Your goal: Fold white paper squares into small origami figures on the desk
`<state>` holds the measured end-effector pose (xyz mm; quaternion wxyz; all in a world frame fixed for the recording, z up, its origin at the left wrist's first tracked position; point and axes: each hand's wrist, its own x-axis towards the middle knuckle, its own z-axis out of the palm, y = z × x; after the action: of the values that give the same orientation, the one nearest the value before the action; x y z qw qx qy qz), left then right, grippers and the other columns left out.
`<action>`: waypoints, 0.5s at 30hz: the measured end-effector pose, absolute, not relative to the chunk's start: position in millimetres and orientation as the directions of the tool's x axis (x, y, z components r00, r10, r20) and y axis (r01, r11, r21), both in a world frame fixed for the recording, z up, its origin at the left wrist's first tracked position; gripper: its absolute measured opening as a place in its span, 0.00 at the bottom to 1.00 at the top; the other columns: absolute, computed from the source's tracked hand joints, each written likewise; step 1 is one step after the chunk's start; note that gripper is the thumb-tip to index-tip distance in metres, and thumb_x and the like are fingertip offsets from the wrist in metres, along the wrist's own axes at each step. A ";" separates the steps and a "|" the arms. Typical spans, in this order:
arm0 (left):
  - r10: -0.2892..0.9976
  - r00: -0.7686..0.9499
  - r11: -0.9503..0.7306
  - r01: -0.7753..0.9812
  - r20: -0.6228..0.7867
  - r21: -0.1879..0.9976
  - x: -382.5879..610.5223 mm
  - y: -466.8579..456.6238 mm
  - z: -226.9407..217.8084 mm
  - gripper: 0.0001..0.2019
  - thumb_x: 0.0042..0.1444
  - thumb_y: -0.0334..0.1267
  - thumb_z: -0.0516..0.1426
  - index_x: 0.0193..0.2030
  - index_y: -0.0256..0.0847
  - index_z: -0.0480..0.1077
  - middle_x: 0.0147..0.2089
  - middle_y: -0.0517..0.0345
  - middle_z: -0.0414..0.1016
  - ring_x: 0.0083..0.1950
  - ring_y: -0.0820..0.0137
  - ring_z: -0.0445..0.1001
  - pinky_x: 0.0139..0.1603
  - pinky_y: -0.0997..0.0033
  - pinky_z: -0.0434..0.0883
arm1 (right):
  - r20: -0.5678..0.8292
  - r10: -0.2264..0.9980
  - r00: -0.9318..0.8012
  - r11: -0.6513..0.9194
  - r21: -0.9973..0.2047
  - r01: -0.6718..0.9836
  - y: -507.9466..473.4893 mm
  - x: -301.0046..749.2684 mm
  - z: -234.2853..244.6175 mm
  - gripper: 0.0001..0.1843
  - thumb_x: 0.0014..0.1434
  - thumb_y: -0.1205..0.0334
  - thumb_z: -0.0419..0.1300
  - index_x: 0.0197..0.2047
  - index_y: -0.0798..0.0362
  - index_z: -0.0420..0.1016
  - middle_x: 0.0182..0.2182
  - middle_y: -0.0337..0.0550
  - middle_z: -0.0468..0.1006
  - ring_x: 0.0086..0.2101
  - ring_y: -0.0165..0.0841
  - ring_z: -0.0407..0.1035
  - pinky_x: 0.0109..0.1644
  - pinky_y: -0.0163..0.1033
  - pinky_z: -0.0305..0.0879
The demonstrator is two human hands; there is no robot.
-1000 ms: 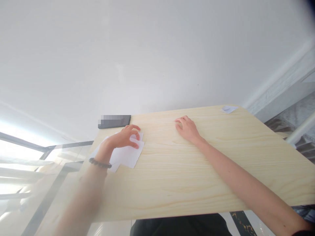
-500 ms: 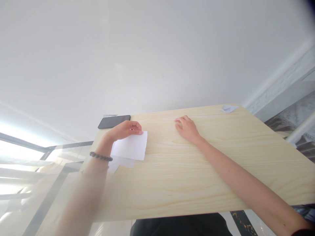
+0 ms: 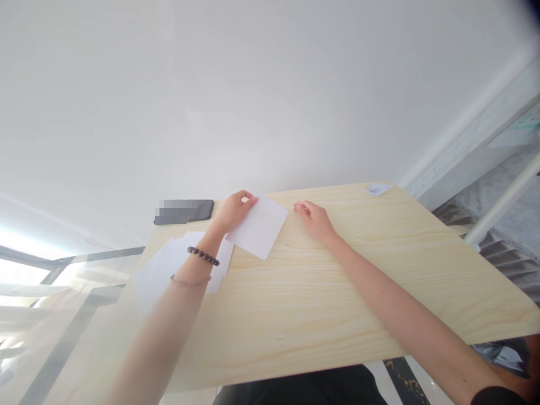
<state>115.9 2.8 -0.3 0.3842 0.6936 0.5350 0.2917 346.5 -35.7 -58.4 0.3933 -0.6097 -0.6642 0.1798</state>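
Note:
My left hand (image 3: 237,211) pinches a square white sheet of paper (image 3: 261,228) by its upper left edge, thumb on top. The sheet is tilted, one corner pointing toward me, over the middle-left of the wooden table. Beneath my left wrist, several more white sheets (image 3: 162,264) lie spread and overlapping, partly hidden by the forearm. To the right of the held paper, a small gap away, my right hand (image 3: 314,219) is near the tabletop with its fingers curled in toward the thumb. Nothing shows between those fingers.
A black phone (image 3: 206,210) lies at the table's far left corner, partly pixelated. A small folded white paper (image 3: 377,189) sits at the far right corner. The light wooden table (image 3: 337,315) meets a white wall (image 3: 270,101) at the back.
My left hand has moved right with one sheet, away from the other papers, and the sheet has turned. My right hand's fingers have curled in more. The camera view has shifted slightly.

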 end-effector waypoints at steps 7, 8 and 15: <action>0.984 0.139 -0.173 0.550 0.114 0.817 121.0 -6.3 -38.6 0.19 0.54 0.54 0.47 0.38 0.40 0.65 0.20 0.61 0.69 0.21 0.73 0.64 0.21 0.76 0.57 | 0.223 0.975 0.007 0.172 -0.771 0.613 -42.9 345.5 -51.2 0.19 0.60 0.52 0.44 0.44 0.50 0.69 0.34 0.42 0.78 0.37 0.32 0.70 0.41 0.37 0.61; 0.983 0.129 -0.180 0.557 0.130 0.811 120.8 -7.7 -39.0 0.19 0.54 0.54 0.47 0.38 0.40 0.65 0.20 0.62 0.68 0.21 0.73 0.63 0.22 0.76 0.56 | 0.214 0.976 -0.026 0.185 -0.768 0.613 -45.0 344.2 -49.8 0.19 0.60 0.51 0.44 0.43 0.50 0.70 0.34 0.41 0.78 0.35 0.31 0.70 0.39 0.36 0.61; 0.969 0.058 -0.234 0.538 0.241 0.810 122.8 -14.6 -34.1 0.17 0.56 0.53 0.45 0.37 0.41 0.62 0.14 0.68 0.56 0.16 0.77 0.53 0.19 0.78 0.50 | 0.182 0.959 -0.219 0.280 -0.744 0.606 -57.4 335.8 -43.8 0.18 0.53 0.45 0.52 0.36 0.50 0.71 0.28 0.37 0.75 0.24 0.27 0.62 0.30 0.34 0.58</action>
<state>122.8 -14.6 -34.1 0.2691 0.6756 0.5574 0.4006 335.8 -57.4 -43.8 0.3234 -0.5346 -0.7317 0.2724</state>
